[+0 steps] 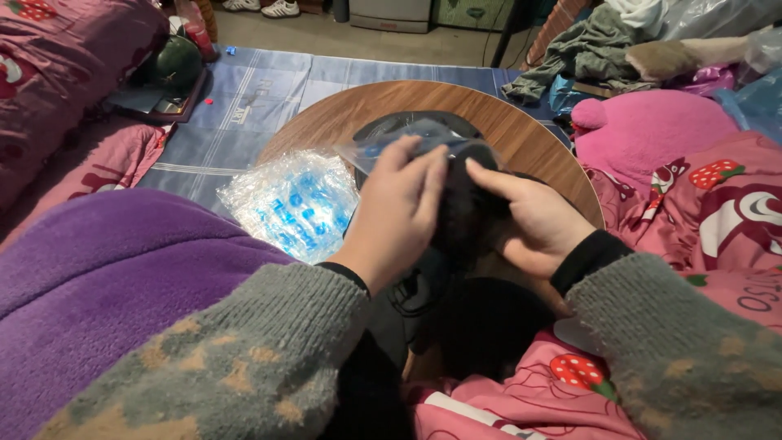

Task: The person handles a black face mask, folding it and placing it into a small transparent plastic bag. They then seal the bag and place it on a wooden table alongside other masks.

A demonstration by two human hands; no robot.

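Note:
My left hand (399, 213) and my right hand (533, 220) close together around a black object (466, 213) that sits partly inside a clear plastic bag with blue print (407, 140). The left hand's fingers pinch the bag's edge and the dark thing under it; the right hand cups the object from the other side. Both are held above a round wooden table (521, 130). More black items (481, 326) lie below the hands, and their shape is hard to make out. Grey knitted sleeves cover both my forearms.
A crumpled clear bag with blue print (287, 204) lies on the table's left edge. A purple blanket (106, 269) covers my lap at the left; pink strawberry-print bedding (717, 212) lies at the right. A blue mat (261, 90), a green helmet (173, 63) and piled clothes (595, 49) lie beyond.

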